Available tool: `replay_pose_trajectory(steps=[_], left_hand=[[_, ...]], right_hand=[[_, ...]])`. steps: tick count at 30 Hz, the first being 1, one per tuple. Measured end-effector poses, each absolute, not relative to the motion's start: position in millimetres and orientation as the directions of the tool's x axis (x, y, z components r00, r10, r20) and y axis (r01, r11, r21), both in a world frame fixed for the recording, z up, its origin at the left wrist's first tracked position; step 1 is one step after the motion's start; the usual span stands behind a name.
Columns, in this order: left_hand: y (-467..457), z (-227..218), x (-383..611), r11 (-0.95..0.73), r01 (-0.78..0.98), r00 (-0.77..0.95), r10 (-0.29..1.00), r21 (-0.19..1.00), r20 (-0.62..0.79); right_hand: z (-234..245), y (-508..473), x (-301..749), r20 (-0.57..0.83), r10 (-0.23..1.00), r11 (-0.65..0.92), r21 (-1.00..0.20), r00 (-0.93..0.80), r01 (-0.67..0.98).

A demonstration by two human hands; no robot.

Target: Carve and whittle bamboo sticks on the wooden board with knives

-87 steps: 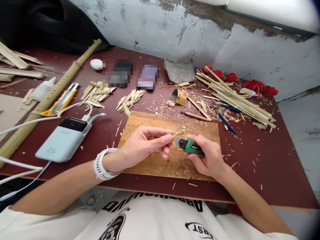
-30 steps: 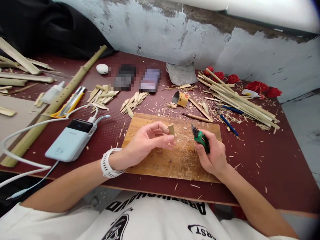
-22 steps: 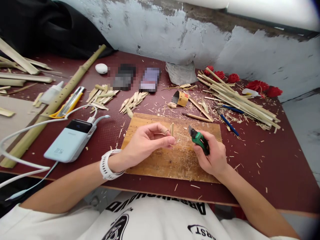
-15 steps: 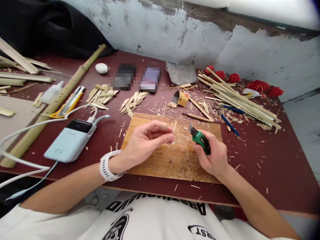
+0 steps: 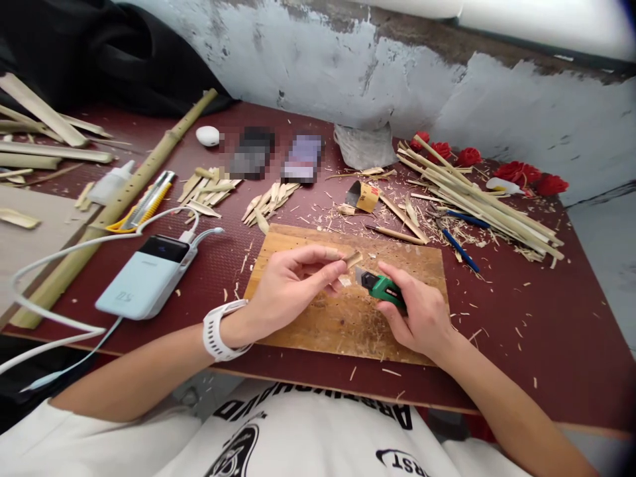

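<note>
Over the board [image 5: 318, 331] near the table's front edge, the left hand [image 5: 291, 285] pinches a bamboo sliver [image 5: 353, 259], its long axis pointing right toward the knife [image 5: 380, 288] gripped in the right hand [image 5: 415, 315], blade nearly touching.

On the dark red counter [image 5: 546, 331] lies a light blue power bank [image 5: 149, 278] with white cables [image 5: 59, 255]. Behind it is a long bamboo pole [image 5: 124, 199] and a yellow utility knife [image 5: 144, 209]. Bamboo strips [image 5: 477, 199] are in a pile near red artificial roses [image 5: 521, 173]. A white earbud case [image 5: 207, 135] is near the wall.
</note>
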State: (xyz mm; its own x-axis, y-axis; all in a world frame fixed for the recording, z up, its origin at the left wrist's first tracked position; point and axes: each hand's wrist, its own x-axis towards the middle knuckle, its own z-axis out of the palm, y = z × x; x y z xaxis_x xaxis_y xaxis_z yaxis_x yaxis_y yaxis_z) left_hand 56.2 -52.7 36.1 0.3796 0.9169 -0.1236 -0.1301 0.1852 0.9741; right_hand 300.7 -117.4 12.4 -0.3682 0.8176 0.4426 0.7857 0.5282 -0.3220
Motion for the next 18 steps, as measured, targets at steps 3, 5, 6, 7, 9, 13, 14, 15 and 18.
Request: replay_pose_trajectory(steps=[3,5,6,7,9,13,14,15,18], left_hand=[[-56.4,37.4,56.7,0.182,-0.157,0.389,0.915,0.971,-0.109],[-58.0,37.5,57.1,0.154,-0.145,0.383,0.920,0.977,-0.088],[-58.6,37.4,57.3,0.141,-0.139,0.382,0.921,0.980,-0.078],[-59.0,37.3,57.4,0.129,-0.136,0.381,0.922,0.982,-0.068],[-59.6,37.2,57.6,0.101,-0.134,0.381,0.923,0.986,-0.043],[-59.4,37.4,57.9,0.006,-0.121,0.371,0.928,0.993,0.040],[-59.1,37.1,58.0,-0.025,-0.123,0.369,0.927,0.992,0.069],[-58.7,36.5,58.2,-0.054,-0.127,0.368,0.925,0.990,0.098],[-57.7,33.8,58.5,-0.099,-0.143,0.363,0.921,0.985,0.145]], right_hand=[[12.8,-118.1,297.9,0.410,0.817,0.544,-0.309,-0.406,0.780],[13.2,-118.0,296.3,0.406,0.821,0.538,-0.311,-0.402,0.784],[13.4,-117.8,295.7,0.408,0.821,0.537,-0.312,-0.400,0.784],[13.6,-117.6,295.4,0.409,0.821,0.537,-0.313,-0.399,0.783],[13.9,-117.4,295.3,0.409,0.819,0.540,-0.314,-0.402,0.781],[13.5,-117.9,296.2,0.395,0.823,0.540,-0.324,-0.408,0.777],[13.4,-118.1,296.5,0.387,0.826,0.538,-0.326,-0.410,0.777],[13.3,-118.4,296.7,0.376,0.830,0.535,-0.328,-0.412,0.778],[13.4,-119.1,297.5,0.351,0.838,0.529,-0.341,-0.417,0.777]])
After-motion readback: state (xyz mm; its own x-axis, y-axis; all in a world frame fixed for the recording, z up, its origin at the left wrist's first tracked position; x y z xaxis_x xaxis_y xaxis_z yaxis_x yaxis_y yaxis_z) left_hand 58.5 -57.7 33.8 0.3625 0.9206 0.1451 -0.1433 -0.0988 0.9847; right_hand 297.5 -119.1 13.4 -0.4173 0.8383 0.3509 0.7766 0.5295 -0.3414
